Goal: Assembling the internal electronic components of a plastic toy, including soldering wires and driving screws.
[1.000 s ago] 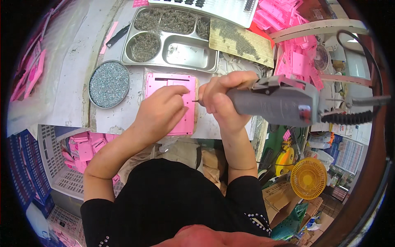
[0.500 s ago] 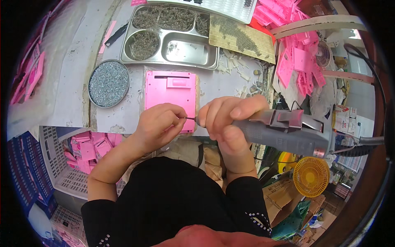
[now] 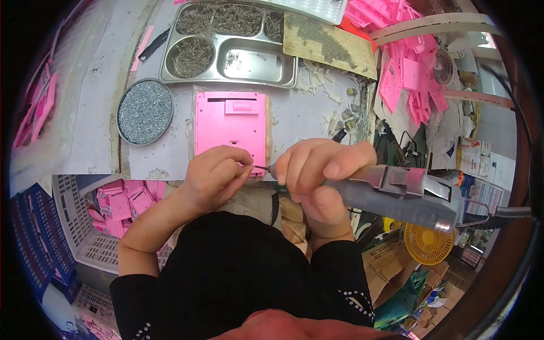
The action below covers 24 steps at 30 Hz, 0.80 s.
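Note:
My right hand (image 3: pixel 326 175) is wrapped round a grey electric screwdriver (image 3: pixel 391 195), held nearly level with its bit pointing left. The thin bit (image 3: pixel 262 167) reaches the fingertips of my left hand (image 3: pixel 221 173), which are pinched together at its tip. Whatever lies in that pinch is too small to make out. Beneath both hands, a flat pink plastic casing (image 3: pixel 218 127) rests on the bench, showing a dark slot, a raised rectangle and small holes. My left hand covers its near edge.
Beyond the casing stands a steel compartment tray (image 3: pixel 226 79) with small springs. A round dish of small screws (image 3: pixel 144 111) sits left. Small white pieces (image 3: pixel 320 82) lie beside a yellowish board (image 3: pixel 328 45). Pink parts fill a crate (image 3: pixel 71 209) at lower left and pile up (image 3: pixel 416 73) at right.
Both hands and the screwdriver have drawn slightly toward me over the casing, uncovering a small square opening in it. The whole view has shifted a little.

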Motion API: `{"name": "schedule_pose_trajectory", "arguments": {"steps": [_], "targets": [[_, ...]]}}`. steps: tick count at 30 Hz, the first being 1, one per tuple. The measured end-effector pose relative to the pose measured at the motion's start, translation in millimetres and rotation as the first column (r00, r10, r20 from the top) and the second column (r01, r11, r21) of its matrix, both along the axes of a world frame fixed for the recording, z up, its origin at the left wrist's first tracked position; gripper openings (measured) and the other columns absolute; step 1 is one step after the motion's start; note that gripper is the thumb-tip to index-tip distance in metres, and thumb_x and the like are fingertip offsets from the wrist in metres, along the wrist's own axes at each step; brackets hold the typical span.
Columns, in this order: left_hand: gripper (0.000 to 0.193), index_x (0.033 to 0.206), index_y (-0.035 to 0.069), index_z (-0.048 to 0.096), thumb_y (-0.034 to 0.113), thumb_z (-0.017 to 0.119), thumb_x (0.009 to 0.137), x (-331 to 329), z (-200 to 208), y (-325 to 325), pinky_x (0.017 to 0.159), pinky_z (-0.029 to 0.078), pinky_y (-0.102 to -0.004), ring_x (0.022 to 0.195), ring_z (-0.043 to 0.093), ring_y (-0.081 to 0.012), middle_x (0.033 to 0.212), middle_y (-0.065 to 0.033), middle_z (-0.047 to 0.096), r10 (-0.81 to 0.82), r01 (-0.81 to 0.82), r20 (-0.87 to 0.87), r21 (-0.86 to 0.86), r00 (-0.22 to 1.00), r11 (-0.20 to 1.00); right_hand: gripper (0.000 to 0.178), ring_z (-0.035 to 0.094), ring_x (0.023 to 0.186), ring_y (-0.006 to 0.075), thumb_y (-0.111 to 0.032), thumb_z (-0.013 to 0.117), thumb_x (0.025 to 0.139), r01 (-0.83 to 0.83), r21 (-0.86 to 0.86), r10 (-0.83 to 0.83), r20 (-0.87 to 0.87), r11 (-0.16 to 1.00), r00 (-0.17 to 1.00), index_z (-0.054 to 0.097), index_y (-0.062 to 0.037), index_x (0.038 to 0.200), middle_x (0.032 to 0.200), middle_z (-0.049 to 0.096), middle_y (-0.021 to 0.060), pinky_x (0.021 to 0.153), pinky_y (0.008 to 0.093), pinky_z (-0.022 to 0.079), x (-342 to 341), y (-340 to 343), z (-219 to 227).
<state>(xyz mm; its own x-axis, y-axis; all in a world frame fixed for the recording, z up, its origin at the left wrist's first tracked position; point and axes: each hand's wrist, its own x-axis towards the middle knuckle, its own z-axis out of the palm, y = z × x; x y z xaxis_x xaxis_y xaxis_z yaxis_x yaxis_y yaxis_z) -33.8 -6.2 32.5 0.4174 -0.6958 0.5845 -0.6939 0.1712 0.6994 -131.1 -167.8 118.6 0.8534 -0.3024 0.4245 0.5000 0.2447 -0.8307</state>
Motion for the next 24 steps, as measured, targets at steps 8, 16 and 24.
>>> {"name": "schedule_pose_trajectory", "arguments": {"steps": [8, 16, 24], "targets": [[0.028, 0.081, 0.005, 0.054, -0.004, 0.080, 0.074, 1.6, -2.4, 2.3, 0.063, 0.056, -0.0350, 0.075, 0.068, -0.0245, 0.089, -0.0082, 0.067, -0.038, 0.038, 0.033, 0.019, 0.999, 0.999, 0.030, 0.054, 0.056, 0.0155, -0.020, 0.074, 0.096, 0.002, 0.026, -0.001, -0.041, 1.000, 0.999, 0.048, -0.0144, 0.111, 0.064, 0.053, 0.0010, 0.064, 0.0359, 0.052, 0.9, 6.0, -11.0], [0.023, 0.081, 0.005, 0.058, 0.003, 0.080, 0.077, -0.6, -2.8, 5.7, 0.074, 0.058, -0.0396, 0.083, 0.070, -0.0254, 0.096, -0.0104, 0.070, -0.102, 0.106, -0.040, 0.113, 0.994, 0.988, 0.031, 0.054, 0.056, 0.0156, -0.016, 0.073, 0.095, -0.024, 0.009, 0.025, -0.063, 1.000, 0.998, 0.049, -0.0123, 0.114, 0.065, 0.054, 0.0019, 0.064, 0.0362, 0.051, -3.4, 1.6, -15.0], [0.014, 0.087, 0.004, 0.059, 0.007, 0.073, 0.085, 30.4, -24.7, 13.7, 0.105, 0.051, -0.0487, 0.122, 0.065, -0.0279, 0.120, -0.0101, 0.071, -0.082, 0.016, 0.194, 0.319, 0.978, 0.948, 0.030, 0.056, 0.061, 0.0171, -0.006, 0.074, 0.091, -0.063, -0.036, 0.058, -0.122, 0.997, 0.991, 0.056, -0.0091, 0.115, 0.068, 0.057, 0.0042, 0.067, 0.0382, 0.052, -35.7, -1.2, -60.0]]}}
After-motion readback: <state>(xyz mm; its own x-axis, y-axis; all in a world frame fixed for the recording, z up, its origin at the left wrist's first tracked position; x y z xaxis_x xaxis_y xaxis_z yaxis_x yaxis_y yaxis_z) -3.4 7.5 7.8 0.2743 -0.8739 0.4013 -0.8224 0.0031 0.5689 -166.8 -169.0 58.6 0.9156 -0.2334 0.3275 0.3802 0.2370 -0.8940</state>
